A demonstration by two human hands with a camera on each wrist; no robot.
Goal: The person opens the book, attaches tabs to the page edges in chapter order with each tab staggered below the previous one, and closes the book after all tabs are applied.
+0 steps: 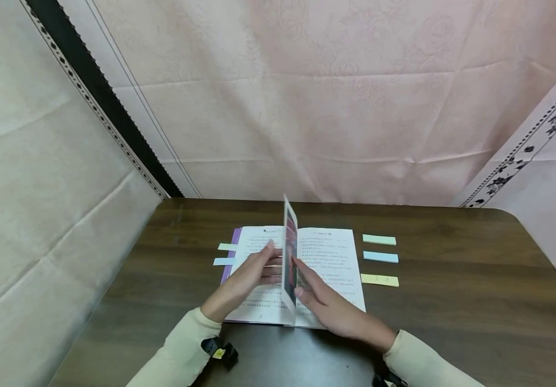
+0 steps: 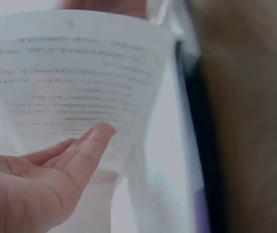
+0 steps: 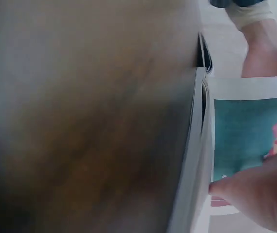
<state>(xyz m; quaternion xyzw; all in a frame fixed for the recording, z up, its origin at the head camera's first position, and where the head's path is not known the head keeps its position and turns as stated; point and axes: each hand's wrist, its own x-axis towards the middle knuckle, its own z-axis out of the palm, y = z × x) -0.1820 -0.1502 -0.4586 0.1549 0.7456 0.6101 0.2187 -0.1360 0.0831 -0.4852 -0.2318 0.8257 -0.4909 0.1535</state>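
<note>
An open book (image 1: pixel 328 242) lies on the table, one page (image 1: pixel 290 252) standing nearly upright at its middle. Printed text covers the page side (image 2: pixel 46 63) facing my left hand in the left wrist view; a teal picture (image 3: pixel 245 131) fills the side in the right wrist view. My left hand (image 1: pixel 251 271) is left of the page, its fingers extended toward it; exact contact is unclear. On the other side, my right hand (image 1: pixel 328 303) has its index finger and thumb against the page, without a visible pinch. A pale green tab (image 1: pixel 227 247) and a blue tab (image 1: pixel 223 262) stick out at the book's left edge.
Right of the book are a green strip (image 1: pixel 379 239), a blue strip (image 1: pixel 380 257) and a yellow strip (image 1: pixel 379 280). The brown wooden table (image 1: pixel 452 269) extends around the book. Pale cloth (image 1: pixel 355 107) hangs behind and along the sides.
</note>
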